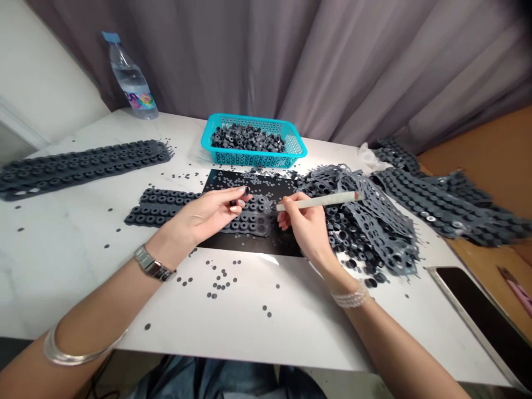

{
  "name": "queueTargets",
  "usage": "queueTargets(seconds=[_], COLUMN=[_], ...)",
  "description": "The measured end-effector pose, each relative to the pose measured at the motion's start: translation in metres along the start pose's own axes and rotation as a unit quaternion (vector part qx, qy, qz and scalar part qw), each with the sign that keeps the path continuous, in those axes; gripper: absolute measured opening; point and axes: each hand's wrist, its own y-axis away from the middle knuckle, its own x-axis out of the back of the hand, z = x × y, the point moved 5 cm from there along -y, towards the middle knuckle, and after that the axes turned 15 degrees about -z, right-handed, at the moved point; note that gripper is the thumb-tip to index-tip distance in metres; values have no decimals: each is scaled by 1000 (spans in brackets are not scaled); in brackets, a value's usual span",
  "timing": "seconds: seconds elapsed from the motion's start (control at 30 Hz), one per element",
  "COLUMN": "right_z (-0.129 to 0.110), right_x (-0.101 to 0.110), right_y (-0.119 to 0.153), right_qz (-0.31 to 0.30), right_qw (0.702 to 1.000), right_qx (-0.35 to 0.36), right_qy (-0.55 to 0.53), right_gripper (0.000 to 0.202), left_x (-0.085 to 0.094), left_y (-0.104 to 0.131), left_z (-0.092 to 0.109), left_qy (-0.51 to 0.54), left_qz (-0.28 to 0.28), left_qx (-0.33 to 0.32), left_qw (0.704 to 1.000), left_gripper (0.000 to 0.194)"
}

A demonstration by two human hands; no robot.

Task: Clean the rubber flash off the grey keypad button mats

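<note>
Between the fingertips of my left hand (214, 213) are small black rubber rings (246, 192). My right hand (305, 224) is closed around a pale pen-like tool (332, 199) with a reddish end; its thin tip points left. Below my left hand lies a dark moulded rubber sheet (255, 221) with rows of ring-shaped pieces, partly hidden by the hand. The sheet rests on a black mat (208, 241) scattered with little dark discs. To the right of my right hand is a pile of loose rings and perforated sheets (361, 216).
A turquoise basket (253, 158) full of rings stands at the back, and a water bottle (135, 83) behind it to the left. More moulded sheets (83, 166) lie at left, others (449, 202) at right. A phone (477, 316) lies near the right edge.
</note>
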Motion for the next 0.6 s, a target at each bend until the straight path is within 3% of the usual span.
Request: queueTargets(seconds=[0.27,0.4,0.5,0.6], right_z=[4,3,2,-1], right_x=[3,-4,-10,-14], right_y=[-1,-1,0,2], right_qz=[11,-11,-41,-61], right_qw=[998,998,999,996], right_qx=[-16,3,6,-2], right_qy=[-55,-67,-9,63], right_gripper=[29,29,28,29], left_x=[-10,-11,-9,-8], left_y=[6,7,7,9], left_z=[-2,1,1,2], left_qy=[94,127,66,-79], left_qz=[-5,-20,-24,-17], left_qx=[17,31,43,48], left_qw=[995,991,997,996], left_gripper=[17,25,26,17])
